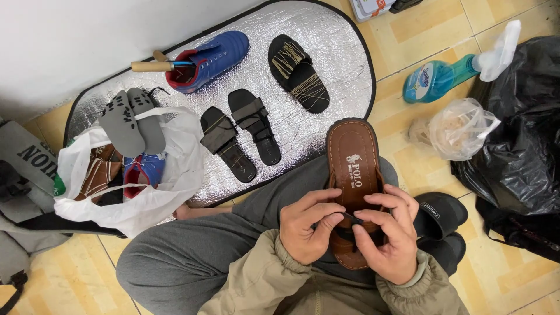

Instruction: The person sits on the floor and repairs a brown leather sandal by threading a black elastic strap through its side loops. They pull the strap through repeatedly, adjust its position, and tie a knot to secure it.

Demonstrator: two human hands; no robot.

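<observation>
Sitting on the floor with grey trousers, the person keeps a brown sandal (352, 169) on the lap, toe end pointing away, and both hands work on its strap near the heel end. In the head view, the left hand (304, 226) is bent around the left side of the strap, with its fingers pinching a small dark piece, and the right hand (389, 233) meets it from the other side, thumb and forefinger closed on the same dark piece; so both hands are grasping the sandal, not released. I judge the sandal to be light and quite stiff in the sole, while the strap looks soft and can bend, so the sole edge is the good place to hold it steady and the strap is the place for fine finger work. Its footbed is smooth brown leather with light stitching around the rim and a pale printed mark in the middle. Just beside the right hand a black slide sandal (438, 214) lies on the floor. Farther away a silver mat (326, 35) carries a pair of black strappy sandals (239, 140), one black sandal with tan threads (297, 73) and a blue boot (214, 58). A white plastic bag (157, 192) with more shoes stands at the left, and a blue spray bottle (443, 76) lies at the right.
</observation>
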